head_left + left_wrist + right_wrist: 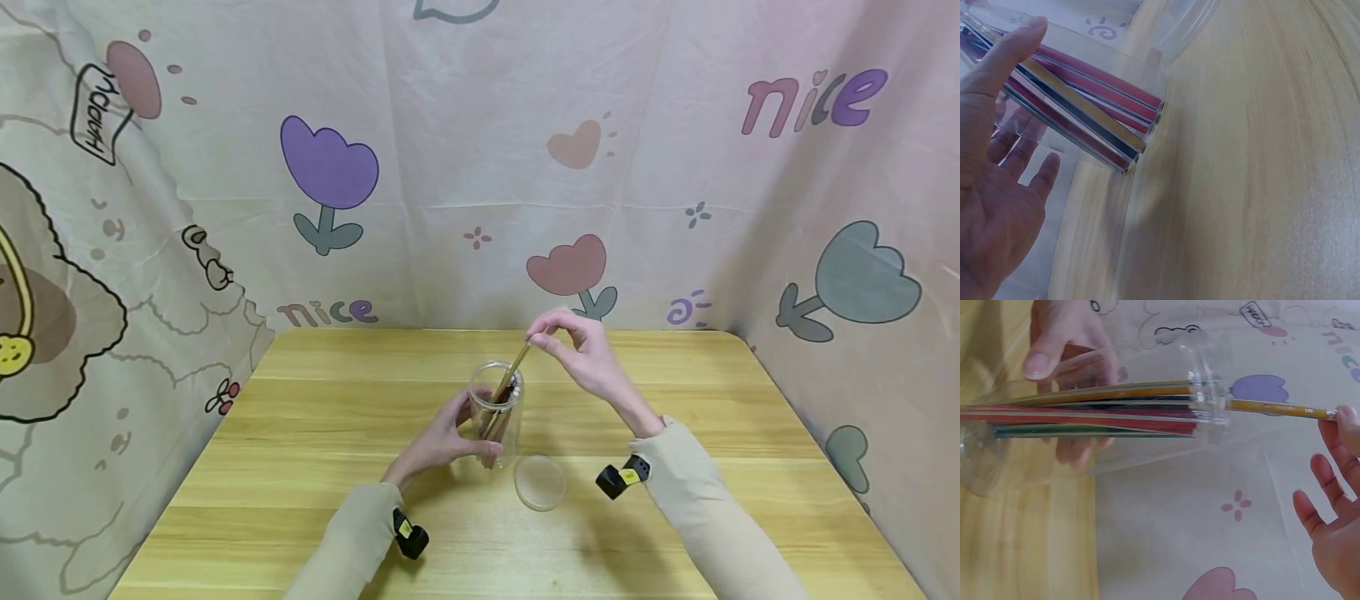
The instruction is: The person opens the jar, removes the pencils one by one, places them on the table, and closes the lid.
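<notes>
A clear jar [512, 437] stands on the table with several pencils [1107, 90] leaning inside it, red, yellow, green and dark ones. My left hand [444, 435] holds the jar from the left, thumb on the near side and fingers round the far side. Above the rim, my right hand [585, 360] pinches the top end of a yellow pencil [1279, 409] between thumb and fingertips. That pencil slants out of the jar's mouth, its lower part still inside among the others. The remaining right fingers are spread loosely, apart from the jar.
A round clear lid [540, 483] lies flat on the wooden table [315, 433], just right of the jar's base and near the person. Behind the table and at both sides hangs a printed cloth [450, 167].
</notes>
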A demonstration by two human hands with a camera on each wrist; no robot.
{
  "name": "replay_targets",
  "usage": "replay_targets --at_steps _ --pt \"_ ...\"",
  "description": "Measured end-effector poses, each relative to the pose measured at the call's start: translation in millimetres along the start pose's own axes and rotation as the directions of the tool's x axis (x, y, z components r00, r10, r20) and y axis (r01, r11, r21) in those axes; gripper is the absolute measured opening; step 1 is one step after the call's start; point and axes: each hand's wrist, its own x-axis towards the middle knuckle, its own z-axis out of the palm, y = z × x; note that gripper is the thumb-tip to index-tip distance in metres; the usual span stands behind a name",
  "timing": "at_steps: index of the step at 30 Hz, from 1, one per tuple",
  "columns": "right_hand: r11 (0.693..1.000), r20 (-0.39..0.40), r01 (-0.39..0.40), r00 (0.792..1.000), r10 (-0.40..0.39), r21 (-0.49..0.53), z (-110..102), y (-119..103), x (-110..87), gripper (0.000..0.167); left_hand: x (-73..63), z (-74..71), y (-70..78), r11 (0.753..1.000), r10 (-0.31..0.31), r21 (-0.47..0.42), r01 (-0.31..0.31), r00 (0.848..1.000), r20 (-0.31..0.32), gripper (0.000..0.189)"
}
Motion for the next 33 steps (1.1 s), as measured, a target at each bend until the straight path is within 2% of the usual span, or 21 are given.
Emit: replay_targets --at_steps 4,9,14,19,22,27,30,33 --pt "0.997 -0.037 0.02 0.999 -0.017 0.075 -6 -2 2.3 0.005 -0.1 0.0 0.2 1.0 -0.005 -0.001 0.005 1.0 0.003 0.082" --pt "0.991 -0.07 -0.023 0.997 0.032 0.129 -15 -4 1.7 0.009 -0.3 0.1 0.1 1.0 -0.001 0.005 0.001 1.0 -0.002 0.081" --pt "0.979 -0.137 -0.059 0.987 0.087 0.195 -23 -5 0.0 0.01 -0.6 0.1 0.4 1.0 -0.002 0.014 0.002 1.0 -0.002 0.082" --pt "0.955 -0.213 -0.029 0.972 0.095 0.295 -30 -4 -0.7 0.018 -1.1 0.3 0.7 1.0 -0.007 0.02 0.007 1.0 -0.004 0.083" --pt "0.915 -0.254 0.016 0.962 0.094 0.402 -34 -3 -0.5 0.019 -1.3 0.3 0.3 1.0 -0.007 0.021 0.008 1.0 -0.008 0.082" --pt "0.808 -0.318 0.094 0.941 0.119 0.581 -41 -2 -0.4 0.01 -0.5 0.6 -0.4 1.0 -0.006 0.019 0.007 1.0 -0.01 0.081" --pt "0.755 -0.347 0.127 0.928 0.139 0.643 -45 0 -0.7 0.008 -0.4 0.6 -0.1 1.0 -0.013 0.016 0.013 1.0 -0.012 0.081" --pt "0.702 -0.381 0.147 0.905 0.19 0.697 -50 2 -0.6 0.01 -0.9 0.6 0.3 1.0 -0.023 0.013 0.023 1.0 -0.015 0.081"
